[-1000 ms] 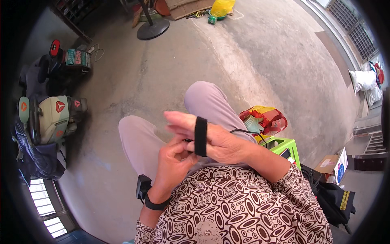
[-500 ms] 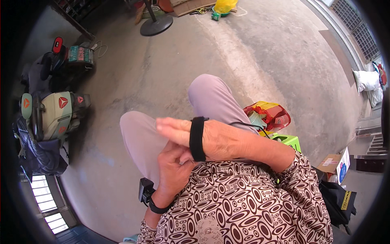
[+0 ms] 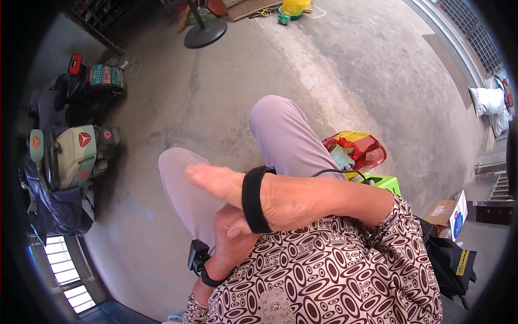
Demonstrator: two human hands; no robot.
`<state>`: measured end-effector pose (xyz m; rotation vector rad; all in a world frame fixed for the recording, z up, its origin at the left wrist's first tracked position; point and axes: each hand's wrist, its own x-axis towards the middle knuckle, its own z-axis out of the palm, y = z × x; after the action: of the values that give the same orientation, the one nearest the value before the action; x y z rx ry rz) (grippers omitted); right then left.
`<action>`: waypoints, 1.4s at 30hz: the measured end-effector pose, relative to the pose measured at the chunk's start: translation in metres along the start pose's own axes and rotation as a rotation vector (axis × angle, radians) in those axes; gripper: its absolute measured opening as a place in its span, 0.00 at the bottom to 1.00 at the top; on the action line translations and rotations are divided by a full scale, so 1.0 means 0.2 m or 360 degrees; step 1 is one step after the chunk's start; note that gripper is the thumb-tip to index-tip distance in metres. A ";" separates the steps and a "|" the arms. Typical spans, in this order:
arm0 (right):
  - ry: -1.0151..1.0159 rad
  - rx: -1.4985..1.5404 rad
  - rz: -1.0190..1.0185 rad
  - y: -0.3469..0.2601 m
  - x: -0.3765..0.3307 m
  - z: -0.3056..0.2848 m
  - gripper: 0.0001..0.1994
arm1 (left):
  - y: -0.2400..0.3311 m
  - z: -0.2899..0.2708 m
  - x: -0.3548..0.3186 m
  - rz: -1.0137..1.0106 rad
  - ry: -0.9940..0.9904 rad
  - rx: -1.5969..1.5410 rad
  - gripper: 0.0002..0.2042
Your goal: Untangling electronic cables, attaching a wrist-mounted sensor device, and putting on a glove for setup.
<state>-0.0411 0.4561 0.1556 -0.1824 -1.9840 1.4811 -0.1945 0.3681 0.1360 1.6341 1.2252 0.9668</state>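
My right hand (image 3: 286,202) reaches across from the right with its fingers stretched out together, pointing left. A wide black strap (image 3: 252,202) wraps around it at the knuckles. Below it, my left hand (image 3: 232,229) is closed, with its curled fingers against the strap's lower edge and the underside of the right hand. What those fingers grip is hidden behind the right hand. On my left wrist sits a small black device (image 3: 198,255) on a black band (image 3: 212,278).
A red-and-yellow bag (image 3: 367,154) and a bright green box (image 3: 384,183) with a black cable lie beyond my right forearm. Scooters (image 3: 75,156) stand at left. Farther off are a round black stand base (image 3: 206,34) and a yellow bag (image 3: 295,6). A cardboard box (image 3: 440,212) is at right.
My right hand has tilted and come slightly nearer, with its fingers lower and farther left. The left hand has slid further under it, so its fingers are more hidden.
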 end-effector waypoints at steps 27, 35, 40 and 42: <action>0.0329 -0.0198 -0.0218 0.01 0.15 0.15 0.48 | 0.05 0.07 -0.13 -0.0070 -0.0256 0.0238 0.12; 0.0611 0.0432 0.0355 0.08 0.26 0.02 0.22 | 0.10 0.10 0.05 -0.0675 -0.0351 -0.0493 0.11; 0.0702 0.0748 0.0802 0.35 0.16 -0.10 0.18 | -0.05 0.12 0.10 -0.0672 -0.0312 -0.1096 0.21; 0.0782 0.0861 0.0842 0.41 0.12 -0.10 0.18 | -0.09 0.15 0.08 -0.0729 -0.0266 -0.1083 0.21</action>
<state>-0.0702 0.5119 0.0959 -0.7932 -1.1384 2.0047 -0.1689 0.3816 0.1110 0.8335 0.9484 0.8085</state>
